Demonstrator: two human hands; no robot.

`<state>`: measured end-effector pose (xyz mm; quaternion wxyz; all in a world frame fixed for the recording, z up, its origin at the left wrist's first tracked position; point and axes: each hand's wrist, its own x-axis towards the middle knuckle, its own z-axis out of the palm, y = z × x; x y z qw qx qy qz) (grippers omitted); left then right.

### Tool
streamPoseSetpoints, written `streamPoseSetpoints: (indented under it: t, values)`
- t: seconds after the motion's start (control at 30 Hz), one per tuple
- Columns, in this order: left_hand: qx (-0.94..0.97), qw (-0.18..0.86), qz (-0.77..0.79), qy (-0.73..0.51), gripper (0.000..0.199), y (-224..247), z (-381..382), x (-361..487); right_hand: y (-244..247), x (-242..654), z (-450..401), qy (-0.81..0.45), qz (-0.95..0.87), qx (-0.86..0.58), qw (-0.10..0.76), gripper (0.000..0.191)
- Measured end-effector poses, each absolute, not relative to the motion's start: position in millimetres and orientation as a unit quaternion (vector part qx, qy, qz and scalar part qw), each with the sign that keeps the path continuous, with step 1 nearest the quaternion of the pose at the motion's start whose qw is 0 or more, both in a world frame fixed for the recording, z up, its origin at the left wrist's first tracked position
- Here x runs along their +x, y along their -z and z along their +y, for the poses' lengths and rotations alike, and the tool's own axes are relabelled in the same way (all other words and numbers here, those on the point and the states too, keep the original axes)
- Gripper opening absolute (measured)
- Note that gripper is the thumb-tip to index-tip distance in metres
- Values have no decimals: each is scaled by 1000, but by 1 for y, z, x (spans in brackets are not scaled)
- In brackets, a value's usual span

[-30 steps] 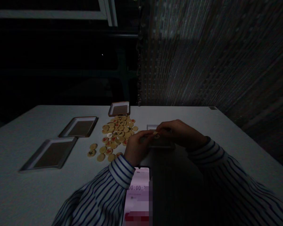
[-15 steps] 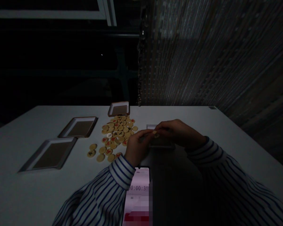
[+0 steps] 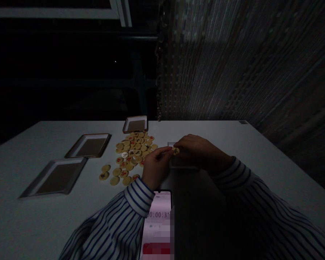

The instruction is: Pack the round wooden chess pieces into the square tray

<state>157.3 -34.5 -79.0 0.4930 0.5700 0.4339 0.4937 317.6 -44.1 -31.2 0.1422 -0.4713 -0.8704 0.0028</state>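
Xiangqi piece (image 3: 176,151) held up just beyond phone (image 3: 158,204); left hand (image 3: 156,167) fingers pinch its edge, right hand (image 3: 200,151) up against it, finger grip hidden, cannot tell; risk: slip, from shallow edge hold and dim light

The piece (image 3: 176,151), a round tan disc, is pinched in the left hand (image 3: 156,164), its black-marked face toward the camera, the right hand (image 3: 197,150) just beside it. At 9 o'clock from it spreads the pile (image 3: 137,146): similar discs, some overlapping, marked red, marked black or plain, one looking white.
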Motion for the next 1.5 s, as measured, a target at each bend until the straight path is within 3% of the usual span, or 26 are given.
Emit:
streamPoseSetpoints:
  t: [0.37,0.8,1.07,1.5]
  values:
    - [636,464,408,-463,20,87,-32,154,28,321,-45,7,-880,-463,108,27]
    - [870,101,395,-278,22,97,-29,137,13,339,-51,-42,-847,-528,42,25]
    - [903,58,379,-195,21,97,-33,135,19,350,-48,-70,-838,-541,8,24]
    - [908,39,370,-192,18,101,-35,134,33,357,-43,-101,-828,-551,-28,22]
